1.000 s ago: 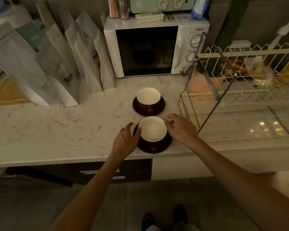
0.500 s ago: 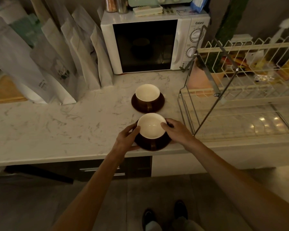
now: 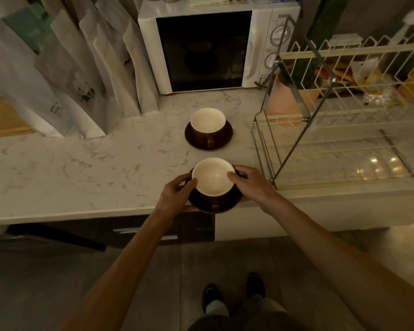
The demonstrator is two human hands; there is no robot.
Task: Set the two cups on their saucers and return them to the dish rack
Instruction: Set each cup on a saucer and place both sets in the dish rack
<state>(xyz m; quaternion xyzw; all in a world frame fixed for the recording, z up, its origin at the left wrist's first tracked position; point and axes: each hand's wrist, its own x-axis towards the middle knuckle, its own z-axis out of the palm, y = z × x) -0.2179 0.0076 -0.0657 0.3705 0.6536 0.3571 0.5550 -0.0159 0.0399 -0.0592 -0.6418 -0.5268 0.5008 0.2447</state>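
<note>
Two brown cups with cream insides sit on dark brown saucers on the marble counter. The near cup [image 3: 213, 177] rests on its saucer [image 3: 215, 204] at the counter's front edge. My left hand [image 3: 177, 194] grips the saucer's left side with the thumb at the cup rim. On the right side, my right hand [image 3: 249, 185] holds the same saucer, thumb against the cup. The far cup [image 3: 208, 121] stands on its own saucer [image 3: 225, 137] behind, untouched. The wire dish rack [image 3: 332, 139] stands to the right, its lower tier bare.
A white microwave [image 3: 213, 44] stands at the back. Several paper bags [image 3: 65, 75] lean against the wall at the left. A pink pot [image 3: 282, 101] with a green plant sits behind the rack's left end. Packaged goods [image 3: 373, 82] lie on the rack's upper tier.
Both hands have closed in from beside the near saucer to grip its edges, thumbs on the cup. The saucer now overhangs the counter's front edge slightly. The camera has come closer.
</note>
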